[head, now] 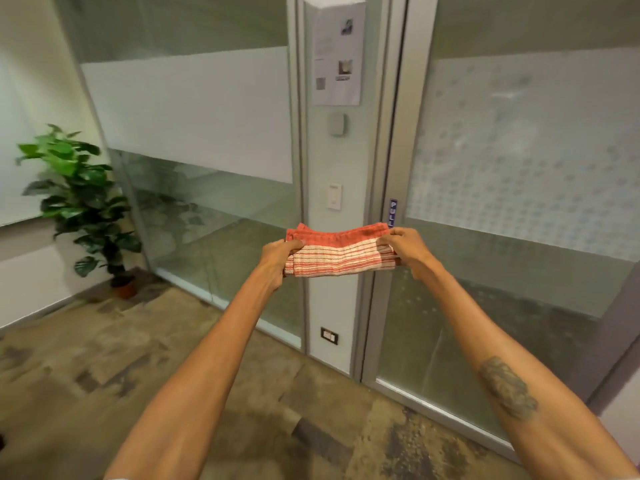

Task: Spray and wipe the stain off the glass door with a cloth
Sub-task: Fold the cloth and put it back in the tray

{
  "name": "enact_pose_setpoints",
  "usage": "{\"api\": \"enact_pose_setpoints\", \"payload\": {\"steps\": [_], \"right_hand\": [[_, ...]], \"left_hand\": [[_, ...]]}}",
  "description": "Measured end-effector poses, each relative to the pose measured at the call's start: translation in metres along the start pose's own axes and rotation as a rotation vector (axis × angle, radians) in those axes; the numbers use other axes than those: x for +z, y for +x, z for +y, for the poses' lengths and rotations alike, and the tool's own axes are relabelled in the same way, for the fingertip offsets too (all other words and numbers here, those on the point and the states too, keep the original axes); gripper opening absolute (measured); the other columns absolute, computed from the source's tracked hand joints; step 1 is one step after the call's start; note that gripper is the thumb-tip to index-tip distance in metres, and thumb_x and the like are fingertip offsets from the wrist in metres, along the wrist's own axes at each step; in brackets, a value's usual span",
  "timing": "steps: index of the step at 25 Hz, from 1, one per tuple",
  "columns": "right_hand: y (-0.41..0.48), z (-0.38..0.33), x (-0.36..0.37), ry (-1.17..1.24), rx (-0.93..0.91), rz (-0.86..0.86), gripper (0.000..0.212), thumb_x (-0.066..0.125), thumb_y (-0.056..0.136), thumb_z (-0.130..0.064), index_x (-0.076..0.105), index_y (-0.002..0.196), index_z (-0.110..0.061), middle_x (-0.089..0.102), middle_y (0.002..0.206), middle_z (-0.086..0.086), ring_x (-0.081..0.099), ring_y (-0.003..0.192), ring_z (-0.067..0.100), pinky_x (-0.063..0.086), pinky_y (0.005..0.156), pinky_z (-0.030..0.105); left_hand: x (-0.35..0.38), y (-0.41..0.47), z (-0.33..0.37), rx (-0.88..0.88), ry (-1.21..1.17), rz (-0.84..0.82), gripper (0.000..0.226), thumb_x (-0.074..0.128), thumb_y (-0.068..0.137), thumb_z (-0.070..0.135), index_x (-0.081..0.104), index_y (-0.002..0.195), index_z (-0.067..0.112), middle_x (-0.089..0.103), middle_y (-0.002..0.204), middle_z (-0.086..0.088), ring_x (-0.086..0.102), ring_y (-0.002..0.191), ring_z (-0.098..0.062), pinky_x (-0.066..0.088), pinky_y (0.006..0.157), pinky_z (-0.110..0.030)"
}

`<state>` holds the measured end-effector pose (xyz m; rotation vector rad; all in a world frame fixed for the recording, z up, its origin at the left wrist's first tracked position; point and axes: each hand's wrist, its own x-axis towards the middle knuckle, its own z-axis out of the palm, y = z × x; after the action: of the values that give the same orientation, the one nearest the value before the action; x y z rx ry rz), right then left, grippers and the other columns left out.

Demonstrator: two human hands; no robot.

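Note:
A folded red-and-white striped cloth (341, 252) is stretched level between my two hands at arm's length. My left hand (277, 259) grips its left end and my right hand (408, 249) pinches its right end. The glass door (519, 271) stands to the right, with a frosted dotted band across its middle and a blue PULL sticker (393, 212) on its frame. Faint smears show on the frosted band near the top. No spray bottle is in view.
A white pillar (334, 296) with a posted paper sheet (337, 51), switches and a socket stands directly behind the cloth. A glass partition (207, 140) runs to the left. A potted plant (86, 206) sits in the left corner on patterned carpet.

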<state>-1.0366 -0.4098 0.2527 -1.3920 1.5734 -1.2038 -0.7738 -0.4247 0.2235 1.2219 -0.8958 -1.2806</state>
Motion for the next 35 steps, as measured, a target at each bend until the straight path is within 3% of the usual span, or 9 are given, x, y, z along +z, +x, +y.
{"api": "enact_pose_setpoints", "payload": {"steps": [4,7,10,16,20,23,27,32,35], "right_hand": [[0.005,-0.005,0.065,0.073,0.048,-0.223,0.006,0.065,0.087,-0.007,0.068,0.086,-0.012,0.070,0.078,0.003,0.066,0.068,0.016,0.055,0.054,0.021],[0.003,-0.004,0.120,0.090,0.032,-0.381,0.003,0.066,0.090,-0.010,0.069,0.090,-0.012,0.074,0.084,0.004,0.069,0.073,0.016,0.058,0.061,0.026],[-0.010,-0.010,0.176,0.105,0.004,-0.537,0.004,0.067,0.091,-0.013,0.068,0.088,-0.013,0.072,0.080,0.002,0.068,0.068,0.012,0.056,0.054,0.022],[-0.057,-0.025,0.280,0.075,-0.043,-0.817,0.007,0.064,0.093,-0.010,0.066,0.087,-0.013,0.069,0.080,0.003,0.065,0.067,0.013,0.056,0.054,0.022],[-0.108,-0.032,0.344,0.074,-0.074,-0.971,0.016,0.060,0.094,-0.008,0.065,0.081,-0.014,0.069,0.077,0.004,0.065,0.064,0.012,0.055,0.054,0.023],[-0.151,-0.036,0.389,0.061,-0.087,-1.066,0.009,0.061,0.094,-0.010,0.069,0.090,-0.012,0.073,0.084,0.007,0.069,0.071,0.017,0.058,0.059,0.025],[-0.214,-0.040,0.444,0.049,-0.080,-1.204,0.008,0.060,0.095,-0.010,0.067,0.092,-0.012,0.073,0.089,0.010,0.070,0.072,0.017,0.059,0.059,0.025],[-0.290,-0.050,0.516,0.012,-0.059,-1.315,0.022,0.058,0.097,-0.009,0.066,0.115,0.002,0.074,0.108,0.019,0.073,0.095,0.028,0.062,0.081,0.039],[-0.335,-0.057,0.557,0.019,-0.030,-1.361,0.023,0.058,0.098,-0.009,0.066,0.118,0.000,0.074,0.111,0.018,0.073,0.099,0.028,0.062,0.076,0.035]], "left_hand": [[-0.070,-0.014,0.008,0.023,0.090,0.151,0.010,0.064,0.086,-0.001,0.069,0.085,0.008,0.069,0.082,-0.011,0.063,0.069,-0.022,0.055,0.067,-0.031],[-0.123,-0.037,0.005,0.115,0.195,0.276,0.018,0.066,0.090,0.002,0.073,0.105,0.008,0.072,0.093,-0.011,0.065,0.082,-0.023,0.054,0.077,-0.034],[-0.177,-0.067,-0.003,0.141,0.258,0.407,0.023,0.068,0.093,0.006,0.071,0.116,0.008,0.073,0.104,-0.012,0.068,0.088,-0.022,0.057,0.085,-0.036],[-0.267,-0.147,-0.012,0.007,0.175,0.653,0.012,0.068,0.093,0.003,0.071,0.105,0.005,0.074,0.092,-0.013,0.071,0.064,-0.017,0.060,0.055,-0.024],[-0.322,-0.210,-0.022,-0.088,0.110,0.809,0.022,0.070,0.092,0.005,0.069,0.114,-0.001,0.074,0.113,-0.022,0.075,0.099,-0.036,0.063,0.083,-0.043],[-0.360,-0.258,-0.029,-0.151,0.107,0.892,0.020,0.068,0.094,0.011,0.066,0.112,0.006,0.072,0.114,-0.015,0.072,0.090,-0.027,0.059,0.072,-0.031],[-0.413,-0.314,-0.041,-0.173,0.173,1.028,0.020,0.065,0.097,0.019,0.062,0.115,0.011,0.066,0.117,-0.009,0.064,0.107,-0.029,0.052,0.096,-0.039],[-0.483,-0.376,-0.055,-0.142,0.297,1.076,0.034,0.061,0.100,0.018,0.063,0.131,0.005,0.068,0.128,-0.015,0.065,0.119,-0.036,0.054,0.103,-0.045],[-0.532,-0.404,-0.055,-0.153,0.315,1.140,0.035,0.062,0.099,0.016,0.065,0.132,0.003,0.068,0.127,-0.017,0.066,0.118,-0.037,0.055,0.102,-0.045]]}}
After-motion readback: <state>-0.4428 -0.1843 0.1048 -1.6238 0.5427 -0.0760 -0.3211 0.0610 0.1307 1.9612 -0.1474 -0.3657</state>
